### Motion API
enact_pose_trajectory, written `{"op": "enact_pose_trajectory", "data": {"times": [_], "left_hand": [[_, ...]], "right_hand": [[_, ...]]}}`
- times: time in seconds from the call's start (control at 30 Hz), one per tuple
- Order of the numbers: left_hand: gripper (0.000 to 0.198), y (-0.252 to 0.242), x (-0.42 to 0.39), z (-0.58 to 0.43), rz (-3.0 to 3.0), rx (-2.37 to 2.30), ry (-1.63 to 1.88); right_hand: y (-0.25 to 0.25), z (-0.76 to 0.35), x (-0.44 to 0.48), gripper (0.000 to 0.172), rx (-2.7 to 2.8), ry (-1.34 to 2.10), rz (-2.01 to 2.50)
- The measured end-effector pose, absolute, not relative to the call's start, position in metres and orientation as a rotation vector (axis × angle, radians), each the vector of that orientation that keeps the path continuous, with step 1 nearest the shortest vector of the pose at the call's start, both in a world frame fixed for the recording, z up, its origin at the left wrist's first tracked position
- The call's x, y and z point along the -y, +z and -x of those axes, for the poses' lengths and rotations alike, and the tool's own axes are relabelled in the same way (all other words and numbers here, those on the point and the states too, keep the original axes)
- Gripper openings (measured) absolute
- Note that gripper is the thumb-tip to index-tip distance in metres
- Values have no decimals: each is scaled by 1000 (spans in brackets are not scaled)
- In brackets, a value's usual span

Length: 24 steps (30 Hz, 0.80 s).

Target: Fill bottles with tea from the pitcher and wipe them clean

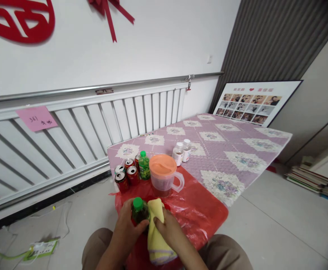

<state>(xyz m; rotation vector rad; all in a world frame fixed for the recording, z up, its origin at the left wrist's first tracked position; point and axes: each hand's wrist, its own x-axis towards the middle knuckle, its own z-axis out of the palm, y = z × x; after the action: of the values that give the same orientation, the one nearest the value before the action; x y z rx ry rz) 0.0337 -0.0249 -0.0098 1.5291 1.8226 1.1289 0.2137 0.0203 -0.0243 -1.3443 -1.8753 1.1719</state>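
My left hand [128,228] is wrapped round a green-capped drink bottle [139,212] at the near edge of the table. Against the bottle's right side, my right hand [169,228] grips a folded yellow cloth [156,240], whose lower end hangs down. Both hands are over a red plastic sheet [197,206]. Just beyond them stands a clear pitcher [164,183] with an orange lid and a handle to the right. A second green bottle [144,167] is upright at its left, beside several opened drink cans [132,174].
Two small white-capped bottles [182,153] stand behind the pitcher on the purple flowered tablecloth [223,150]. A white radiator [141,112] runs along the wall. A photo board [251,101] leans at the far right. A power strip [41,249] with cables lies on the floor at left.
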Motion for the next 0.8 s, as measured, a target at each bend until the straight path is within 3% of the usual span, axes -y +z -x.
{"op": "enact_pose_trajectory", "data": {"times": [0.23, 0.4, 0.6, 0.8], "left_hand": [[85, -2, 24, -14, -1649, -1534, 1163], [73, 11, 23, -9, -1644, -1348, 1034], [60, 0, 24, -17, -1666, -1622, 1114], [55, -4, 27, -30, -1702, -1819, 1155]], "right_hand": [[-43, -219, -18, 34, 1875, 1174, 1362], [-26, -217, -17, 37, 1819, 1158, 1345], [10, -214, -13, 39, 1673, 1166, 1229], [-15, -210, -17, 40, 1774, 1167, 1328]]}}
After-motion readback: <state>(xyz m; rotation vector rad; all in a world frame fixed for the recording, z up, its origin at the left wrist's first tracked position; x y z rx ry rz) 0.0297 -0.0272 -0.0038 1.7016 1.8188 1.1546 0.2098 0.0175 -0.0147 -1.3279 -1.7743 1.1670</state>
